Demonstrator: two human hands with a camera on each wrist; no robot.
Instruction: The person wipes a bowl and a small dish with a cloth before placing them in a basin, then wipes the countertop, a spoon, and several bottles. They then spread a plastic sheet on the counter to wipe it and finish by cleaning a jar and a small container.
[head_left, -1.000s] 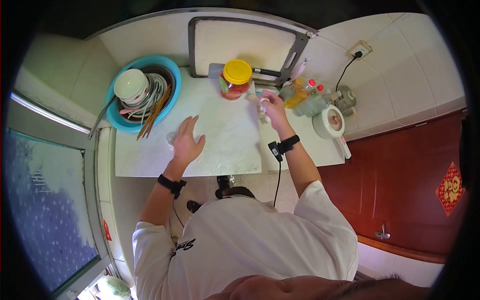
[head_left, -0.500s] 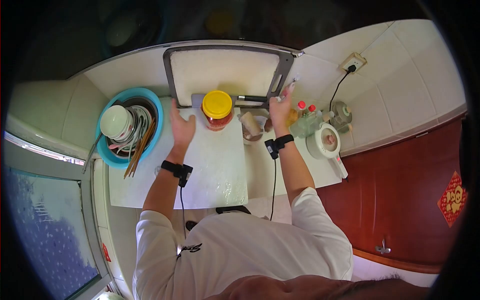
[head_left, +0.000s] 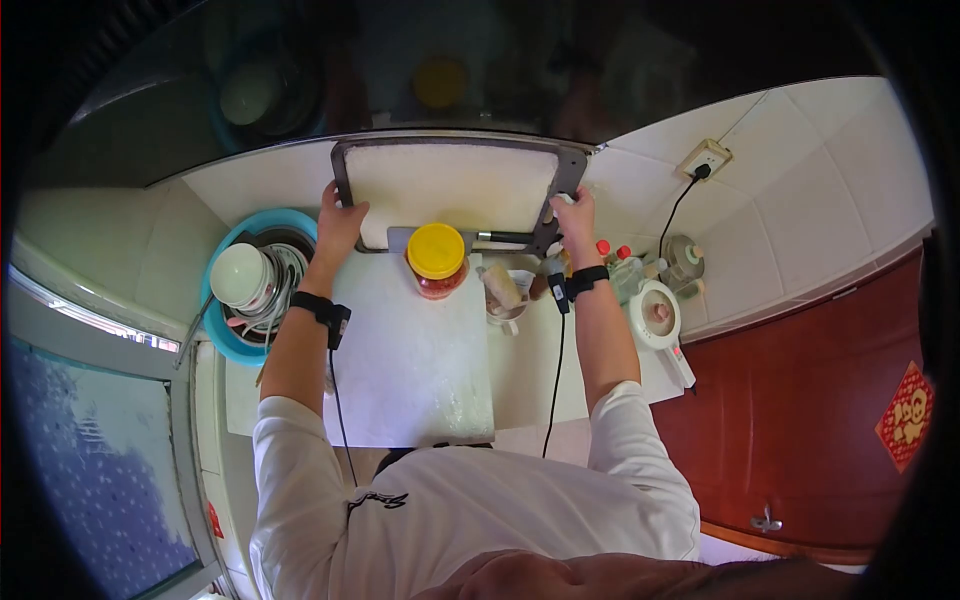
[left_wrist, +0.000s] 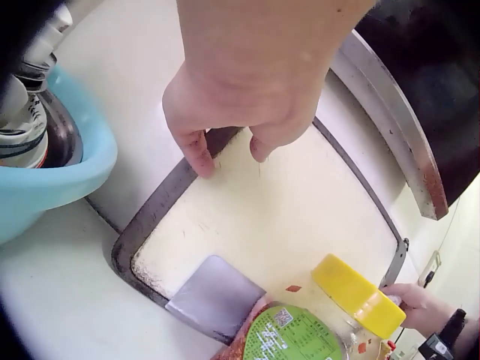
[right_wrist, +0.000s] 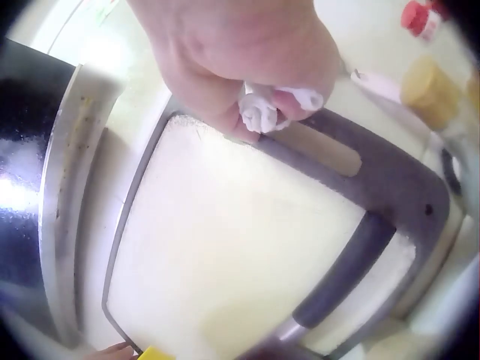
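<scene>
Gripping cutting board point(head_left: 450, 185) side edges, both hands, yellow-lidded jar point(head_left: 437, 258) just beside

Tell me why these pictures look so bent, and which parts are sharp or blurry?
Head view: a fisheye lens curves the counter and walls inside a dark round border, lit evenly and sharp. Left wrist view: the cutting board is clear, while the left hand close to the lens is soft. Right wrist view: blurry nearly everywhere, washed out bright around the right hand, dark at the left edge.
</scene>
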